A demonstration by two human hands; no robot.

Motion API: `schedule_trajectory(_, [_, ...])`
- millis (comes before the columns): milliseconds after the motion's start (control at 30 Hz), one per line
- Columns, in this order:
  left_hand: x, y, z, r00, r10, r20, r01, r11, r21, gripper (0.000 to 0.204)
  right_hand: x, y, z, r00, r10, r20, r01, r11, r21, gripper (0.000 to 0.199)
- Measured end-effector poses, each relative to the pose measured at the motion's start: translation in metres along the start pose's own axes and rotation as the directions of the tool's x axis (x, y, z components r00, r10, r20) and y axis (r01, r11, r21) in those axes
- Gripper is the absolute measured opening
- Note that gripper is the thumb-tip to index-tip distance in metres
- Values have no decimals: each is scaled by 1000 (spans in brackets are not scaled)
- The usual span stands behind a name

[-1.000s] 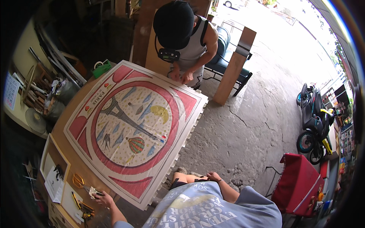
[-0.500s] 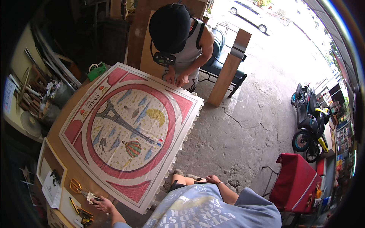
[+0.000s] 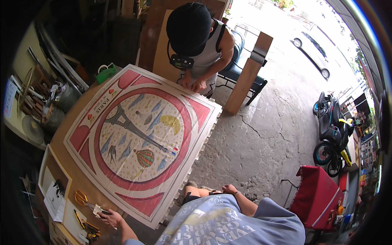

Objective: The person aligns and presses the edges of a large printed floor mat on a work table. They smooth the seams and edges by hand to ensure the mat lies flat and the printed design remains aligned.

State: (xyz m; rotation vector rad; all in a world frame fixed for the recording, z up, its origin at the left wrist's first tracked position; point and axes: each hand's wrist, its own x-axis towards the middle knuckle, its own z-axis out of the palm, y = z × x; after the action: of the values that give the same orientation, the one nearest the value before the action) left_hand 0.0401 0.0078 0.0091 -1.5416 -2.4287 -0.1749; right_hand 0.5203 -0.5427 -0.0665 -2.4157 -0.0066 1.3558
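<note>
My left hand (image 3: 111,219) lies at the near left of the table, its fingers stretched toward a small pale crumpled packet (image 3: 98,210) and touching its edge. A dark patch shows between thumb and fingers; I cannot tell what it is. Just beyond the packet are orange-handled scissors (image 3: 81,197). A large printed cloth panel (image 3: 162,187), with a tower, moon and balloons in a red ring, covers most of the table. My right hand (image 3: 230,189) rests on my leg, fingers loosely extended and apparently holding nothing. Across the table, a person's hands (image 3: 192,84) are together at the cloth's far edge.
Yellow-and-black tools (image 3: 90,230) lie left of my left hand, near a pale frame (image 3: 68,179). A green tape dispenser (image 3: 107,74) stands at the table's far left corner. A plank (image 3: 243,87) leans on a dark bench. Right are a motorcycle (image 3: 331,128) and red canopy (image 3: 316,200).
The view has shifted slightly. My hands stay where they were, and the person opposite keeps both hands at the cloth's edge. Outside, a pale car appears farther right.
</note>
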Motion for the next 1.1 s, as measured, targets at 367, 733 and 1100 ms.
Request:
schedule_trajectory(367, [-4, -4, 5, 1000, -26, 0, 26, 1000, 7, 75, -6, 0, -1, 1000, 6, -23, -6, 1000, -14, 45])
schedule_trajectory(733, [-4, -5, -3, 999, -23, -29, 23, 1000, 1, 72, -10, 17, 12, 995, 64, -71, -62, 998, 26, 44])
schedule_trajectory(1100, [-7, -5, -6, 995, 20, -100, -19, 1000, 4, 72, -22, 7, 12, 998, 3, -63, -2, 1000, 14, 45])
